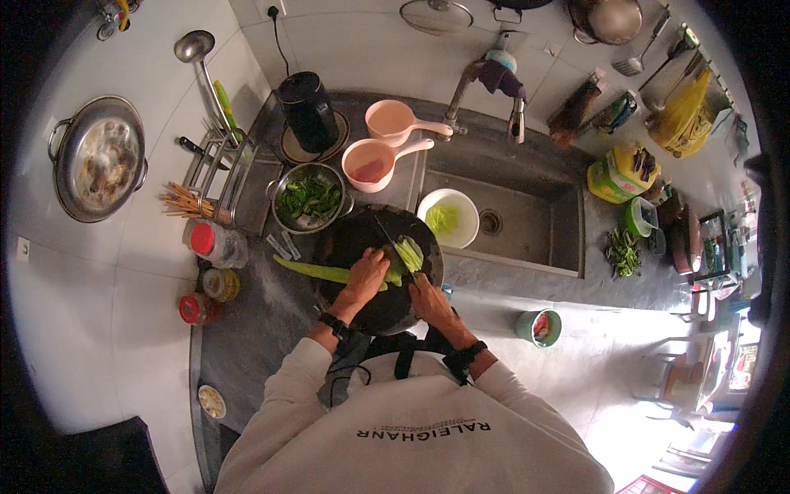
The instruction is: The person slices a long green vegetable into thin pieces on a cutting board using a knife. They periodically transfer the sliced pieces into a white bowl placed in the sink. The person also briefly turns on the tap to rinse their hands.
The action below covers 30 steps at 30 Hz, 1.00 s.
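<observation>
A round dark cutting board (370, 313) lies on the counter before me. My left hand (368, 272) presses down on a long green vegetable (308, 269), whose tapered end reaches past the board's left edge. In my right hand (431, 301) is the handle of a kitchen knife (390, 236); its blade stands on the board just right of my left fingers. Cut pale green slices (409, 253) lie against the blade's right side. Beyond the board's upper right edge, a white bowl (467, 216) holds light green pieces.
A steel pot of leafy greens (308, 199) stands beyond the board, near two pink dippers (368, 165) (390, 122) and a black kettle (307, 111). The sink (531, 210) is at right. Lidded jars (219, 244) and a knife rack (225, 179) line the left wall.
</observation>
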Tool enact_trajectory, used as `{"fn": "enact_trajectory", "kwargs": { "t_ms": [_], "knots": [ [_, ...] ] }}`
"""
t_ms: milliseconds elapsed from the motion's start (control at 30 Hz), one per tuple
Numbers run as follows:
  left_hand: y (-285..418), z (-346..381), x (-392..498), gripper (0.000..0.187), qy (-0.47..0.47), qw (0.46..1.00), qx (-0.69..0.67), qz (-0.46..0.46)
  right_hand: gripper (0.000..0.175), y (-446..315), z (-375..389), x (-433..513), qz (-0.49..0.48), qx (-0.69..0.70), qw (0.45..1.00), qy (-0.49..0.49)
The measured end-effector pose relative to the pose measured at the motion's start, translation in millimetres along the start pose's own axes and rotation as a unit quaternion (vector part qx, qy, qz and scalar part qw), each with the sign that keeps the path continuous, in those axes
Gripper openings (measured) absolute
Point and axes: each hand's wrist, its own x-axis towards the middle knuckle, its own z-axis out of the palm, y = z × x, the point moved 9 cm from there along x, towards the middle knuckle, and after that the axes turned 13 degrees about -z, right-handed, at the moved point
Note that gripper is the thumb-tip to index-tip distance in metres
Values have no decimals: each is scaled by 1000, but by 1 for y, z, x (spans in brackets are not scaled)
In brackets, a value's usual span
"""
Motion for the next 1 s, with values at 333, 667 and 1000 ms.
{"fn": "enact_trajectory", "kwargs": {
  "t_ms": [333, 667, 1000],
  "knots": [
    [-1, 28, 1, 22, -81, 993, 38, 70, 31, -5, 3, 1, -13, -34, 999, -13],
    [2, -2, 4, 26, -66, 987, -150, -6, 25, -8, 7, 6, 14, -47, 998, -32],
    [-7, 21, -1, 29, -50, 996, -71, -20, 27, -4, 11, 6, 54, -27, 996, -71]
  ]
}}
